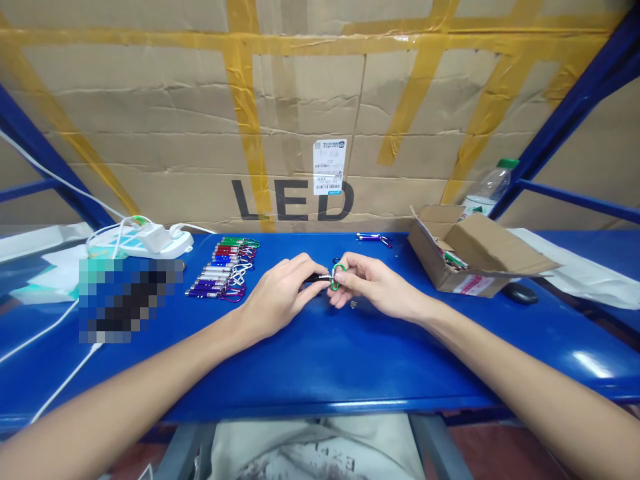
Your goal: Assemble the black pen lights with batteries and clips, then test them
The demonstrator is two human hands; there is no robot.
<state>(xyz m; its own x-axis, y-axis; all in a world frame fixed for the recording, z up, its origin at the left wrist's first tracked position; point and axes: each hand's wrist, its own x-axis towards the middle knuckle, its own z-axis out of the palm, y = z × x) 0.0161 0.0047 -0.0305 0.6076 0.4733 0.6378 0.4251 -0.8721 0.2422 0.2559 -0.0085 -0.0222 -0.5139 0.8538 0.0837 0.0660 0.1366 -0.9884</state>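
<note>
My left hand [283, 293] pinches the dark barrel of a small keychain flashlight [318, 277] over the middle of the blue table [320, 360]. My right hand [367, 283] pinches the green carabiner clip [338, 275] at the flashlight's end. The two hands almost touch. To the left lies a neat row of several finished keychain flashlights [224, 270] in red, blue, purple and green, with clips attached. One more blue flashlight [373, 238] lies alone near the back edge.
An open cardboard box [470, 260] with more parts stands at the right, a plastic bottle [487, 187] behind it. A white power strip [150, 241] with cables sits at the left. A big taped cardboard wall marked LED [295, 200] closes the back.
</note>
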